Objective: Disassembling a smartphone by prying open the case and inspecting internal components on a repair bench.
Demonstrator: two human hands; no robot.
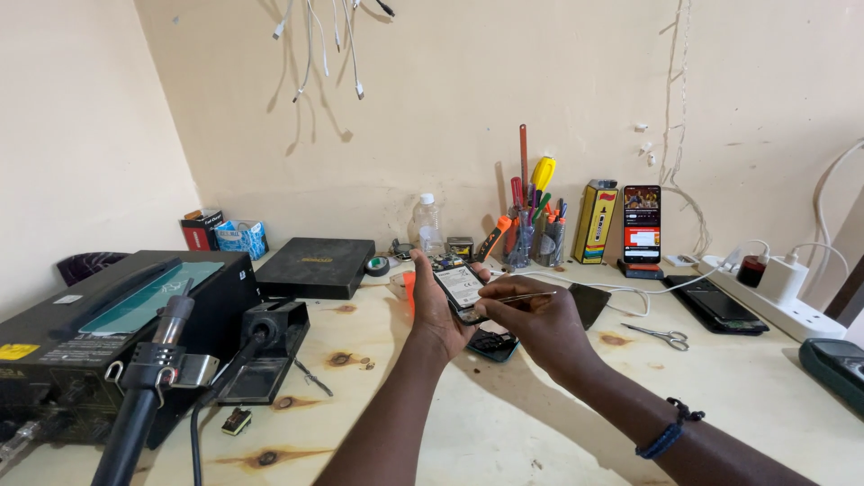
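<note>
My left hand (434, 313) holds an opened phone (459, 286) up above the wooden bench, its back cover off and its battery and circuit board showing. My right hand (533, 319) grips a pair of metal tweezers (531, 295) whose shaft points to the right, and its fingers rest against the phone's lower edge. Beneath both hands a dark phone part (491, 343) lies on the bench. A black cover piece (589, 301) lies just right of my right hand.
A hot air rework station (108, 333) with its handle (148, 378) fills the left. A black box (315, 266), a tool cup (531, 236), a standing lit phone (642, 225), scissors (660, 335), a power strip (774, 292) and a dark tablet (715, 304) ring the bench.
</note>
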